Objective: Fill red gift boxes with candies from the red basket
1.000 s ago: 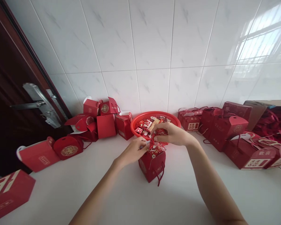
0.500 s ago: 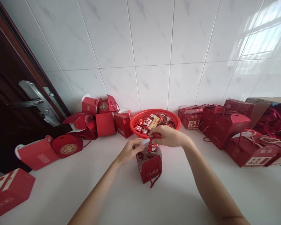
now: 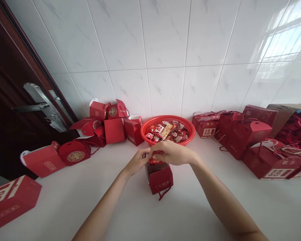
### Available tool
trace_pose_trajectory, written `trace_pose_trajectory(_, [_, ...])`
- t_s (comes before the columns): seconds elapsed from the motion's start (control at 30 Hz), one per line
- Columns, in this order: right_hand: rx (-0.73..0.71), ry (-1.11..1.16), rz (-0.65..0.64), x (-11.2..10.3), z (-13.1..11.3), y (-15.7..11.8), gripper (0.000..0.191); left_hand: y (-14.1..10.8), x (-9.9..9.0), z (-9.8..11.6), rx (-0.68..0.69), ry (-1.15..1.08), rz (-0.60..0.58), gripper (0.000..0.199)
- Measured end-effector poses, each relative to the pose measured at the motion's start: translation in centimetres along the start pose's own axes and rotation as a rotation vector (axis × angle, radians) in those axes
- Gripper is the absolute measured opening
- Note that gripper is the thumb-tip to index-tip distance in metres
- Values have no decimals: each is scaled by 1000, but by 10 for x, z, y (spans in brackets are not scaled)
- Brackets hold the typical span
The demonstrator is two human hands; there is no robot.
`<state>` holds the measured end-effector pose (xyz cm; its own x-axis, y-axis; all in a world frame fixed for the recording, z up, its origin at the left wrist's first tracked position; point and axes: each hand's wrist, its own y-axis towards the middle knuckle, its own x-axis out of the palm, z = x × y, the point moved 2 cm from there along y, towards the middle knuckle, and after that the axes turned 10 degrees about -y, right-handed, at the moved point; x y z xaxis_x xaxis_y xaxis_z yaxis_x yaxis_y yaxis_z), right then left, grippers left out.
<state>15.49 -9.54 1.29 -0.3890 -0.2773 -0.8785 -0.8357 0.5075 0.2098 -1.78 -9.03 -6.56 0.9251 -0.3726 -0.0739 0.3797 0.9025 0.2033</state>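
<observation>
An open red gift box [image 3: 161, 180] with a cord handle stands on the white table in front of me. My left hand [image 3: 137, 163] is closed on the upper left edge of this box. Over the box opening, my right hand [image 3: 172, 153] is closed on a red candy packet [image 3: 156, 160], partly hidden by its fingers. Just behind the hands is a red plastic basket [image 3: 192, 131] with several wrapped sweets [image 3: 167, 131] in it. What lies inside the box is mostly hidden.
Several red boxes [image 3: 114, 130] are stacked and spread at the left. More red boxes [image 3: 208, 128] with cords stand at the right, beside a cardboard carton [image 3: 281, 118] holding red material. A tiled wall rises behind the table, and a dark door [image 3: 12, 87] is at the far left.
My right hand has moved left and down toward my left hand, lowering the red packet to the box opening. The view has shifted slightly.
</observation>
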Motion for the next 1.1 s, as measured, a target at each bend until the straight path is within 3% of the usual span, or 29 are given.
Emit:
trace_pose_trajectory(0.23, [-15,143,121,-8,0,-5,19,-1,0,-2,-46,31,18,17])
trace_pose_trajectory(0.4, [-19,44,29,-2,-1,-4,18,-1,2,-2,-46,-10,0,28])
trace_pose_trajectory(0.53, [3,-8,81,-7,1,-7,20,-2,3,0,-52,21,7,21])
trace_pose_trajectory(0.7, [95,-30,110,-17,3,-13,17,-3,4,4,-40,56,14,28])
trace_pose_trajectory(0.9, [88,-63,-65,-16,8,-19,23,-3,-4,7,49,34,144,45])
trace_pose_trajectory(1.0, [105,-92,-212,-11,8,-21,25,-7,-10,4,29,36,192,53])
trace_pose_trajectory(1.1, [163,-146,-279,-6,5,-23,26,-12,-12,0,4,93,205,50])
